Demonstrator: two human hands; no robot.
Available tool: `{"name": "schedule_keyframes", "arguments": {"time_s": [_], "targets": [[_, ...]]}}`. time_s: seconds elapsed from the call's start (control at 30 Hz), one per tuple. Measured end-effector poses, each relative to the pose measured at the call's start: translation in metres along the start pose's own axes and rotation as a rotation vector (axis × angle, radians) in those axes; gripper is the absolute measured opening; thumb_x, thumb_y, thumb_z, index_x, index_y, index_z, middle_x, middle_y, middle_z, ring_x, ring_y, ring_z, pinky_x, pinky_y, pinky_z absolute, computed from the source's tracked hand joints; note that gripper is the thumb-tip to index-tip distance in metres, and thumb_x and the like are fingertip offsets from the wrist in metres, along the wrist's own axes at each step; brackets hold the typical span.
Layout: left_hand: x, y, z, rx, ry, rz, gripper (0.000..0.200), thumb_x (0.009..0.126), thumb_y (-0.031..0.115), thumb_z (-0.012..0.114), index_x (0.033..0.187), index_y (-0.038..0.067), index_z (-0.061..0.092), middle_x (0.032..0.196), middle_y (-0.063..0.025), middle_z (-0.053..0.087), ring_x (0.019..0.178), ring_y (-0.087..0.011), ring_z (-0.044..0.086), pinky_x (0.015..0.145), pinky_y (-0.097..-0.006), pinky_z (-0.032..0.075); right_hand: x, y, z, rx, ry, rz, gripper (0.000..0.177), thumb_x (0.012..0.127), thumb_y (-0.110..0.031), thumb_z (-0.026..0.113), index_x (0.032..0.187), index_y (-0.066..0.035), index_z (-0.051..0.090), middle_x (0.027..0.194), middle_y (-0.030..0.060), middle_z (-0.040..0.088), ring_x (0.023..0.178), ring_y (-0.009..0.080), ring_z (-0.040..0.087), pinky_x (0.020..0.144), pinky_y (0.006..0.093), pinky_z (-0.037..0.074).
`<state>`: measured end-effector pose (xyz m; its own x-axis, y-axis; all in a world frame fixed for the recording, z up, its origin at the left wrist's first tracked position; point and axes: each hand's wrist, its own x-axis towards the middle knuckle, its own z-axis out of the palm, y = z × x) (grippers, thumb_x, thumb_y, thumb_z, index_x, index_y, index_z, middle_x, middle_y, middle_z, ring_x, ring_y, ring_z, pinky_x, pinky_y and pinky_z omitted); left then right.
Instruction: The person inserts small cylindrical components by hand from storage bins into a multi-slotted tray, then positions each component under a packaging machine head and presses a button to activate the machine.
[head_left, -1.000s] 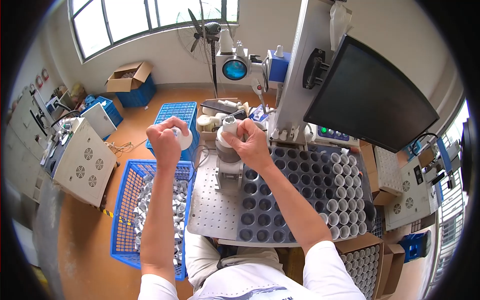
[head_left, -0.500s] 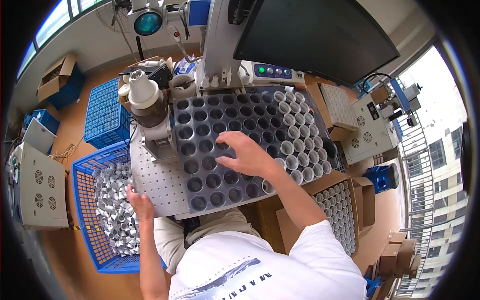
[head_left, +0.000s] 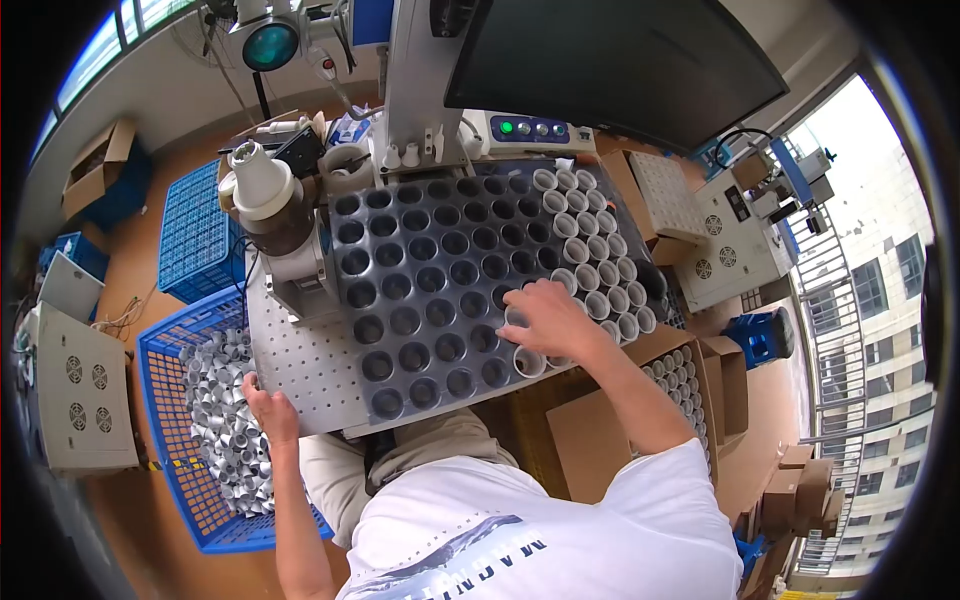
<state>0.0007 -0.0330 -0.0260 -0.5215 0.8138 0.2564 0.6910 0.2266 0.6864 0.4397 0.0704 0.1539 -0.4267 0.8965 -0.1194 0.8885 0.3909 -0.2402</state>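
A dark tray (head_left: 400, 290) with rows of round pockets lies on the perforated metal table. Pale grey-white cups (head_left: 590, 250) fill pockets along its right side. My right hand (head_left: 555, 322) is over the tray's near right part, thumb and fingertips closed around the rim of a cup (head_left: 515, 317). Just below that hand sits another cup (head_left: 528, 361) in the front row. My left hand (head_left: 271, 412) is at the table's left edge beside the blue basket, fingers loosely bent and apart, with nothing visible in it. Loose grey-white cups (head_left: 225, 420) are heaped in that basket.
The blue basket (head_left: 165, 430) stands left of the table. A lens head (head_left: 270, 46) and a monitor (head_left: 620, 70) hang above the back. A white conical device (head_left: 262, 180) rises at the tray's left. An open cardboard box (head_left: 580, 435) with stacked cups stands at right.
My right hand has moved right and slightly down, from spread fingers over bare pockets to a cup at the filled side. My left hand has barely moved. The view has shifted slightly.
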Motion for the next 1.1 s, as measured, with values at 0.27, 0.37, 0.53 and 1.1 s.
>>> {"name": "schedule_keyframes", "arguments": {"time_s": [0.27,0.37,0.53,1.1], "targets": [[0.001,0.004,0.0,0.002,-0.009,-0.024,0.051,0.067,-0.004,0.043,0.117,-0.017,0.046,0.122,-0.0297,0.049,0.118,-0.0435,0.046,0.108,-0.0426,0.033,0.092,0.033,-0.006,0.746,0.447,0.135,0.035,0.072,-0.016,0.078,0.091,-0.002,0.052,0.089,0.0064,0.061,0.078,0.0144,0.057,0.073,0.0295,0.048],[0.001,0.007,-0.003,-0.043,-0.011,-0.036,0.051,0.067,-0.004,0.042,0.116,-0.017,0.046,0.121,-0.0292,0.05,0.118,-0.0433,0.046,0.107,-0.0425,0.033,0.123,0.054,0.035,0.811,0.531,0.154,0.038,0.068,-0.022,0.08,0.084,-0.002,0.051,0.086,0.0094,0.061,0.077,0.0204,0.057,0.074,0.0321,0.047],[0.0,0.003,-0.001,-0.04,0.009,-0.029,0.051,0.067,-0.006,0.042,0.116,-0.016,0.046,0.12,-0.0288,0.051,0.118,-0.0429,0.047,0.108,-0.0419,0.032,0.125,0.048,0.057,0.796,0.511,0.027,0.037,0.069,-0.016,0.08,0.08,-0.003,0.047,0.086,0.0058,0.058,0.074,0.0151,0.049,0.071,0.0283,0.044],[-0.003,0.007,-0.001,0.033,0.034,0.065,0.041,0.065,-0.002,0.049,0.101,-0.02,0.052,0.118,-0.0328,0.05,0.115,-0.0456,0.047,0.106,-0.0431,0.035,0.114,0.033,0.051,0.754,0.509,0.09,0.031,0.073,-0.012,0.075,0.094,0.0,0.057,0.073,-0.0034,0.039,0.068,0.0094,0.039,0.062,0.0249,0.038]]}}
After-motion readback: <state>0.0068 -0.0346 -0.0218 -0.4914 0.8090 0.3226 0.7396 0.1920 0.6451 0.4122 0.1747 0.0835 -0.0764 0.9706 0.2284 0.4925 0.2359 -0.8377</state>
